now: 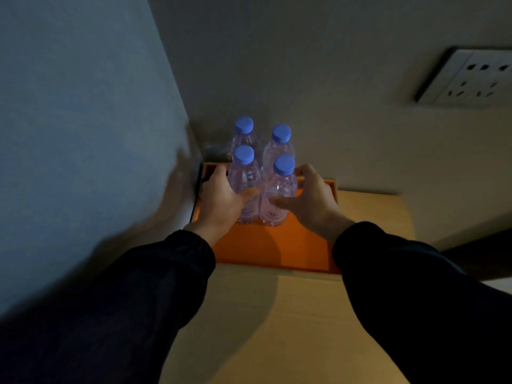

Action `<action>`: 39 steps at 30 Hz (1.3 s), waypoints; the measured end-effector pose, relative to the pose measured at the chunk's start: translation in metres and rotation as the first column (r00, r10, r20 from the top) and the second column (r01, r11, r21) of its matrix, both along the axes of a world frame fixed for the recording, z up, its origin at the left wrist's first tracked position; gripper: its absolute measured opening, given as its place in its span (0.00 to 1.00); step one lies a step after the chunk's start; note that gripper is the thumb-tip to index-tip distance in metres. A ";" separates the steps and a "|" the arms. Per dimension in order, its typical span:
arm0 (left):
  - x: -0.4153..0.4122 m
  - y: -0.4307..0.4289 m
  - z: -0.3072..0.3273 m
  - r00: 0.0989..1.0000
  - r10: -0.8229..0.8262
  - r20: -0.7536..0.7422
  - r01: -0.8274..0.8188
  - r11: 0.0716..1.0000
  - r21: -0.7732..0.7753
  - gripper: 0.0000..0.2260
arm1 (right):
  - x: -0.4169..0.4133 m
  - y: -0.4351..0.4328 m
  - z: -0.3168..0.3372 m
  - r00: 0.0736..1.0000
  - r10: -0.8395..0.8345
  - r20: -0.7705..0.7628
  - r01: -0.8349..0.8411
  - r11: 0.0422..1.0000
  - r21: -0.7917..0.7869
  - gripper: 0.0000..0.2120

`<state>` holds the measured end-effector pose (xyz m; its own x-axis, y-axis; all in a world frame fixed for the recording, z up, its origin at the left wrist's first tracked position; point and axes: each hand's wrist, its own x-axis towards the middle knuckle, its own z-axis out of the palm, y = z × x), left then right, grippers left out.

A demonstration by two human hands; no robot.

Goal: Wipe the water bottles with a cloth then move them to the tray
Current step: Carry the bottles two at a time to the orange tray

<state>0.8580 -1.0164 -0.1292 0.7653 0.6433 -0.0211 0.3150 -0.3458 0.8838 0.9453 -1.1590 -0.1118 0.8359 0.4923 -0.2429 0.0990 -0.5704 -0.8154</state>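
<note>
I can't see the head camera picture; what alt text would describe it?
Two hands, the left hand and right hand, cup the near pair of four upright blue-capped water bottles clustered on an orange tray. The tray sits on a light wooden table in a wall corner, with a wall socket panel at upper right.

Four bottles, two by two, in your tray's far end

Tray [271, 250] sits on the table [277, 328] in the wall corner; your left hand [221, 200] and right hand [310, 200] flank the front pair [260, 187], outlet [471, 79] up right.

- Bottles [278, 189]: clear glossy plastic; caps [284, 164] matt blue plastic.
- Tray [271, 248]: smooth matt orange.
- Tabletop [277, 328]: pale wood look, matt.
- Sleeves [415, 300]: dark cloth.
</note>
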 end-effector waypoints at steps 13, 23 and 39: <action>-0.001 0.001 -0.003 1.000 -0.012 -0.015 0.012 1.000 -0.025 0.24 | -0.006 -0.005 0.000 0.999 0.002 0.054 -0.003 1.000 0.027 0.38; -0.001 -0.002 0.001 0.999 -0.039 -0.020 0.038 0.997 -0.073 0.27 | -0.007 -0.001 0.002 0.999 -0.006 0.053 0.006 1.000 -0.002 0.32; -0.053 -0.042 0.093 0.939 0.342 0.043 -0.334 0.933 -0.135 0.18 | -0.071 -0.050 0.082 0.940 -0.331 -0.083 0.341 0.902 0.265 0.18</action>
